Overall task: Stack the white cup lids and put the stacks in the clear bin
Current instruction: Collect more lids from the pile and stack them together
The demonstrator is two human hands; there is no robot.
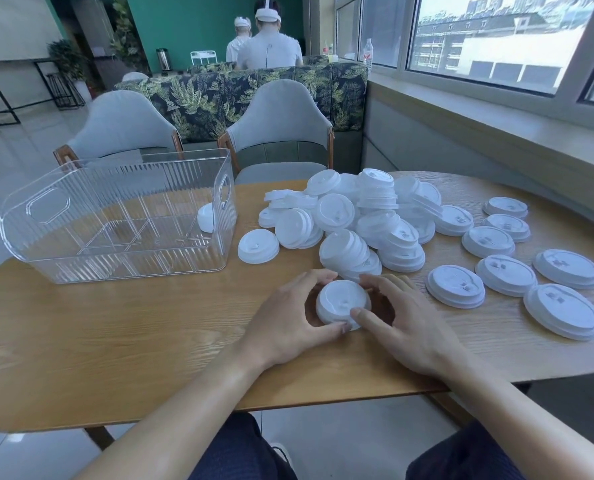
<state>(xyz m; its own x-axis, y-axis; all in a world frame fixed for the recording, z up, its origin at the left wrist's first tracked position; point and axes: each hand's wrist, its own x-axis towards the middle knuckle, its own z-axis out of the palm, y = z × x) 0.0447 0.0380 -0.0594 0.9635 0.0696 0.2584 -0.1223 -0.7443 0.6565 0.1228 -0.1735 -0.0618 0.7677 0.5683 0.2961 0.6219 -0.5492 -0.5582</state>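
Clear bin: far off to the left of the fingers, on the wooden table. It looks bare but for one white lid leaning at its right end; I cannot tell if that lid is inside or just behind the wall.
Lone lid: lies flat, up and left of the fingers, between the bin and the pile.
Left hand: its fingers curl round the left side of the small lid stack. The thumb touches the near edge and the other fingers wrap the far edge.
Small lid stack: sits on the table right between both hands, top side up.
Right hand: its fingers curl round the right side of the same stack. The thumb tip presses on the near rim, close to the left thumb.
Lid pile: a big messy heap just past the fingertips, some lids nested and tipped over.
Flat lids: many lie spread out to the right of the fingers, each apart from the next.
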